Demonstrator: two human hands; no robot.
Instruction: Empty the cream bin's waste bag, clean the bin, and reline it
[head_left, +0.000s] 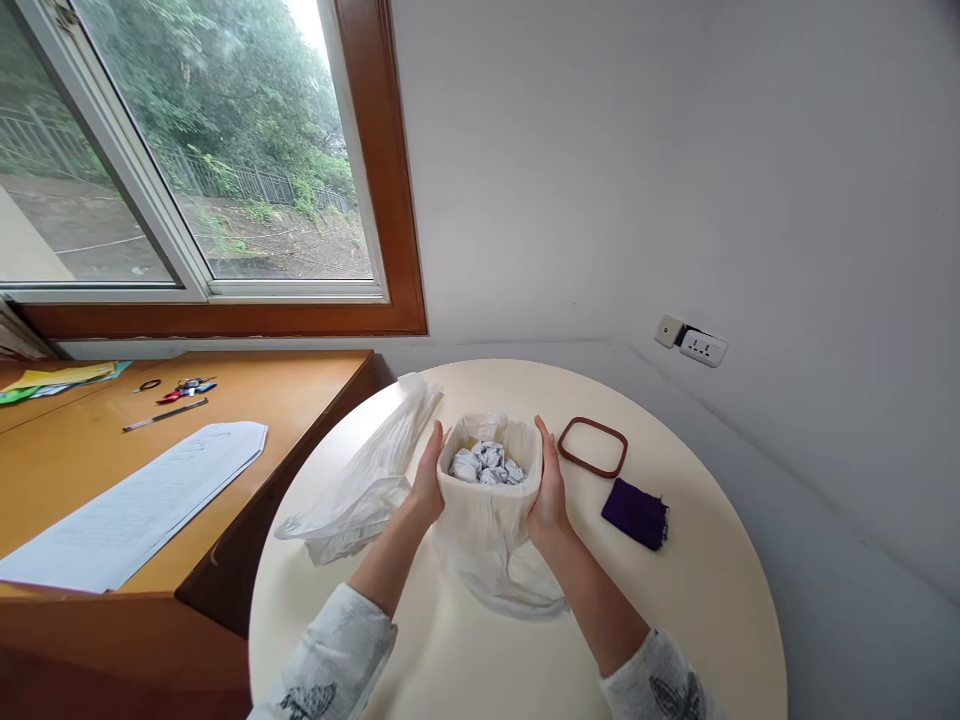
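A small squarish bin, lined with a whitish plastic bag folded over its rim, stands on the round table. Several crumpled paper balls lie inside it. My left hand presses against the bin's left side, and my right hand does the same on the right, so the bin is gripped between both palms. The bag's loose skirt hangs down and spreads over the tabletop. Just right of my right hand lies a brown rounded-rectangular frame. Beside my left hand is another clear-white plastic bag.
A folded purple cloth lies on the round cream table. To the left, a wooden desk bears papers, a pen, and keys. The wall behind has a socket and a window.
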